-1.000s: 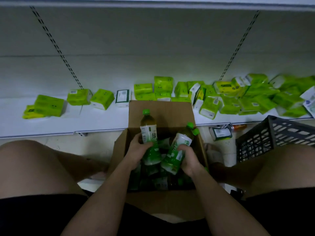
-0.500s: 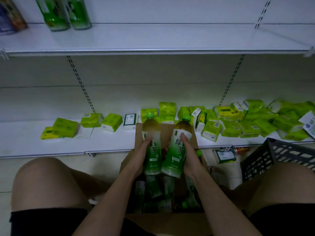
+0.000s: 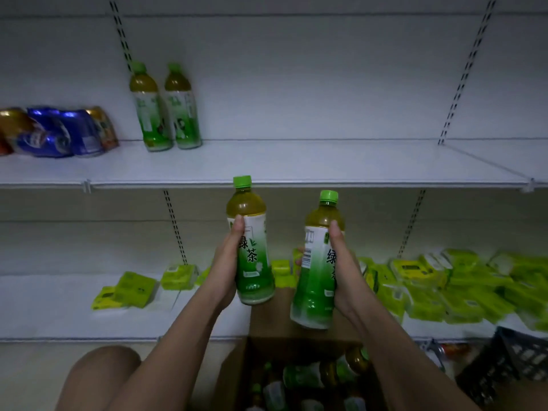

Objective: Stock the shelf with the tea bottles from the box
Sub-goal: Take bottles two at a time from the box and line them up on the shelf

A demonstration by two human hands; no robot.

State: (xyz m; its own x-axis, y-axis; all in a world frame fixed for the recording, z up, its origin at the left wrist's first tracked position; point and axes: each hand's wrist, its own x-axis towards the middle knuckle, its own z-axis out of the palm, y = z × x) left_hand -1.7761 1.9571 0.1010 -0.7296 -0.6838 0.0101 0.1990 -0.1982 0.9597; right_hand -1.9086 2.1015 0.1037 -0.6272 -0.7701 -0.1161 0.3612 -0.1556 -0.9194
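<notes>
My left hand (image 3: 226, 262) grips a green tea bottle (image 3: 252, 244) with a green cap, held upright just below the front edge of the white middle shelf (image 3: 296, 164). In my right hand (image 3: 345, 271) is a second tea bottle (image 3: 317, 262), slightly lower and tilted. Two more tea bottles (image 3: 164, 108) stand side by side at the back left of that shelf. Below my arms sits the open cardboard box (image 3: 267, 327) with several bottles lying inside.
Blue and gold snack bags (image 3: 56, 132) lie at the left end of the middle shelf. Green tissue packs (image 3: 439, 280) cover the lower shelf, mostly to the right. A black plastic crate (image 3: 510, 366) stands on the floor at lower right. My knee (image 3: 100, 375) is at lower left.
Both hands have lifted the two bottles out of the box and up toward the middle shelf. My view has tilted upward, bringing that shelf and its two standing bottles into sight.
</notes>
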